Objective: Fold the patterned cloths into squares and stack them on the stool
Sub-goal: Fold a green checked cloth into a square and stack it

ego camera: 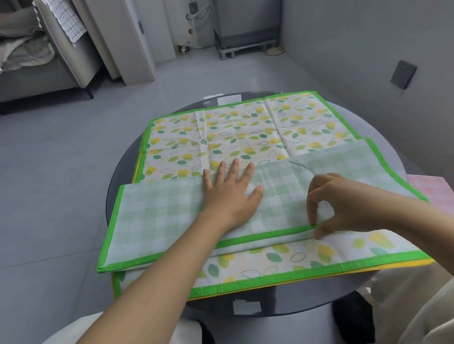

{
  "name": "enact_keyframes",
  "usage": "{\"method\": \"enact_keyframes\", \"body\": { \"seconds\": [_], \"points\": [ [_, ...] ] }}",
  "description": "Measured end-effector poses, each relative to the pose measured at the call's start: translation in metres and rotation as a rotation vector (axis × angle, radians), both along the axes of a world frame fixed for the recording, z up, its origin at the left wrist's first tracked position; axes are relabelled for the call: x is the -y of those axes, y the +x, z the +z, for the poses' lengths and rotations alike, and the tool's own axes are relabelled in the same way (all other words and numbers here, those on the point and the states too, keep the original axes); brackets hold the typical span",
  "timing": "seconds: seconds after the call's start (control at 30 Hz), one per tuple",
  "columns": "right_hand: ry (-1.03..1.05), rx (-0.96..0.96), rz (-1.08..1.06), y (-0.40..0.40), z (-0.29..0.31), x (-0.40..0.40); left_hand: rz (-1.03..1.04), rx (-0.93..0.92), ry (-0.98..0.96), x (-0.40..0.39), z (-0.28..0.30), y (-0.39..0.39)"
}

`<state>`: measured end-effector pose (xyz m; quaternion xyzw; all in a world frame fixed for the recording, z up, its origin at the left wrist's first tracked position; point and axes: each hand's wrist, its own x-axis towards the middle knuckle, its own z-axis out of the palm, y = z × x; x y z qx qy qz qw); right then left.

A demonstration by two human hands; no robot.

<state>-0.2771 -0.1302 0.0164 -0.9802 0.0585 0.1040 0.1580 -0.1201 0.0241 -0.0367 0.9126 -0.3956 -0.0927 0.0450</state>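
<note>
A leaf-patterned cloth (244, 132) with a green border lies spread over a round dark glass table (118, 170). Its near part is folded back, showing a pale green checked underside (156, 219). My left hand (230, 190) presses flat on that folded strip, fingers straight. To its right, my right hand (333, 203) pinches the green border of the fold between thumb and fingers. A yellow-edged cloth (393, 265) lies beneath, only its edge showing. A pink checked cloth (436, 194) rests at the right, partly hidden behind my right arm.
A grey sofa (34, 79) with crumpled fabric stands at the back left. Grey wall (373, 35) runs along the right with a dark socket plate (403, 74). A metal stand (247, 43) sits at the back. My knees in light trousers (425, 313) are below the table.
</note>
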Motion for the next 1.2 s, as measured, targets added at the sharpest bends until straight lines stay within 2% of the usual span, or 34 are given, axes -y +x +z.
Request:
{"method": "enact_keyframes", "body": {
  "seconds": [0.23, 0.3, 0.4, 0.47, 0.63, 0.87, 1.1, 1.2],
  "points": [
    [0.095, -0.055, -0.031, 0.01, 0.005, 0.005, -0.016, 0.058, 0.02, -0.001, -0.005, 0.001],
    [0.119, 0.046, -0.063, 0.023, 0.0, 0.006, -0.016, 0.058, 0.019, 0.0, -0.004, 0.001],
    [0.047, 0.211, -0.119, 0.047, -0.019, 0.004, -0.014, 0.064, 0.013, 0.0, -0.004, 0.001],
    [0.003, 0.249, -0.147, 0.057, -0.033, 0.003, -0.013, 0.076, 0.014, 0.0, -0.005, 0.001],
    [-0.144, 0.173, -0.148, 0.055, -0.055, 0.01, -0.012, 0.078, 0.01, 0.001, -0.005, 0.0],
    [-0.191, 0.091, -0.41, 0.025, -0.054, 0.067, -0.007, 0.082, 0.029, 0.0, -0.007, 0.001],
    [-0.195, 0.084, -0.473, 0.022, -0.052, 0.074, -0.004, 0.075, 0.023, 0.001, -0.007, 0.0],
    [-0.122, 0.112, -0.464, 0.034, -0.049, 0.055, -0.004, 0.073, 0.017, 0.001, -0.006, 0.0]
  ]
}}
